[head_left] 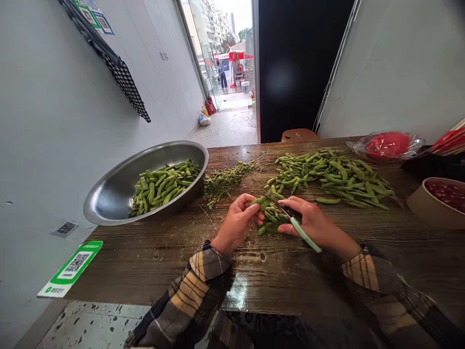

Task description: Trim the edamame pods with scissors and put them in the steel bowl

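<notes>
The job looks like snipping the ends off pods. The left hand (240, 218), just right of the big metal bowl (114, 186), is pinched on one green pod (258, 200). It should hold the pod steady, with only the end poking out and the fingers tucked back from the blades. The right hand (311, 218), farther right of the bowl, is wrapped around the scissors (304, 235). It should make small, slow snips, so the rest of the pod stays whole. I can't tell if the blades are biting now.

The pod sits at the left hand's fingertips, on the side away from the bowl, right by the scissors' tips. A small pile of pods (271, 224) lies under the hands, right of the bowl. A big pile (348, 179) lies well to the bowl's right.
</notes>
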Available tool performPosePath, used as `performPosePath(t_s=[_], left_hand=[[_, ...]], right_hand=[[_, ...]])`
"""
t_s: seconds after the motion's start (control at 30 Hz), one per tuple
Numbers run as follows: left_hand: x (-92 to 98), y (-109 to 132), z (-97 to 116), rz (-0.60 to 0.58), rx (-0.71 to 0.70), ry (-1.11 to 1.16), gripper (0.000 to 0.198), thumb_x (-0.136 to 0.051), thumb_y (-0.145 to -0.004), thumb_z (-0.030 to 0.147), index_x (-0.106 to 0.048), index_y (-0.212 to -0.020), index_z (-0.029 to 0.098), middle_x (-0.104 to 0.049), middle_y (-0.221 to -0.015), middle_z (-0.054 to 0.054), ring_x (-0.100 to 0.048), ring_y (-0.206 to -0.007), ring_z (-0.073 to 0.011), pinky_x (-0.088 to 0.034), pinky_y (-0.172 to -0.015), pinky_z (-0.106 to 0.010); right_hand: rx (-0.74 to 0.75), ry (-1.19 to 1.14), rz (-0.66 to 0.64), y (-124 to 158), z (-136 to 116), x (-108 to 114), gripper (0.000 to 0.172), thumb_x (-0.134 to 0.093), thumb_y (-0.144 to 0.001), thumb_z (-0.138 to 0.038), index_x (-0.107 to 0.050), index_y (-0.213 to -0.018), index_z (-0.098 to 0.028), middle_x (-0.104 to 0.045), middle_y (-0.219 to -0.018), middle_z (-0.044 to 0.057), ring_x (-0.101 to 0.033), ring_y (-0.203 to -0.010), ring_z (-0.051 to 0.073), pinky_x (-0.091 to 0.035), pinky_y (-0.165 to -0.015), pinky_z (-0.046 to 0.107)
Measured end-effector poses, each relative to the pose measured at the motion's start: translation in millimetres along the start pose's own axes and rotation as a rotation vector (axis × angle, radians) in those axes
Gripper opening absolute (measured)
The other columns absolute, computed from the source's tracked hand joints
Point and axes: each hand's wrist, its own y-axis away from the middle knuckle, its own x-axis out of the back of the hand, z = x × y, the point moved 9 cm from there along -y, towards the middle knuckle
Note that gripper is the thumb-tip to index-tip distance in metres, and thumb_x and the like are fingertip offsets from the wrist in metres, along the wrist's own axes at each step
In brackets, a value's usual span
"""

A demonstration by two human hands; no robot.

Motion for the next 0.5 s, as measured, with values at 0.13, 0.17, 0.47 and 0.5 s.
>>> performPosePath(t_s=[0.13,0.17,0.47,0.5], left_hand=[[-10.2,3,-11,-0.069,0.051,-0.009,0.025,-0.071,-0.077,0.025,-0.049,-0.084,0.015,-0.067,-0.075,-0.002,-0.063,-0.059,-0.0107,-0.051,-0.056,-0.022],[-12.5,4,-12,-0.088,0.060,-0.003,0.024,-0.070,-0.078,0.026,-0.049,-0.083,0.015,-0.068,-0.076,-0.002,-0.064,-0.059,-0.0110,-0.052,-0.056,-0.022],[-16.1,6,-13,-0.120,0.072,-0.066,0.023,-0.068,-0.079,0.030,-0.051,-0.086,0.016,-0.068,-0.078,-0.004,-0.062,-0.058,-0.0108,-0.048,-0.053,-0.021],[-15.1,6,-12,-0.109,0.066,-0.102,0.023,-0.068,-0.080,0.031,-0.052,-0.087,0.015,-0.066,-0.077,-0.003,-0.059,-0.056,-0.0093,-0.044,-0.050,-0.020]], right_hand=[[0.025,-0.014,0.058,-1,-5,1,0.046,-0.071,-0.077,-0.042,-0.061,-0.114,-0.017,-0.063,-0.096,0.007,-0.061,-0.084,0.021,-0.050,-0.074,0.033],[0.033,-0.018,0.070,-1,-6,1,0.044,-0.069,-0.078,-0.042,-0.061,-0.113,-0.017,-0.063,-0.094,0.007,-0.061,-0.083,0.021,-0.050,-0.073,0.033],[0.071,0.006,0.118,2,-5,-1,0.040,-0.064,-0.083,-0.042,-0.062,-0.114,-0.016,-0.069,-0.100,0.011,-0.065,-0.091,0.024,-0.052,-0.080,0.036],[0.061,0.024,0.115,2,-4,-1,0.040,-0.064,-0.083,-0.042,-0.063,-0.114,-0.016,-0.069,-0.102,0.011,-0.065,-0.092,0.025,-0.051,-0.081,0.037]])
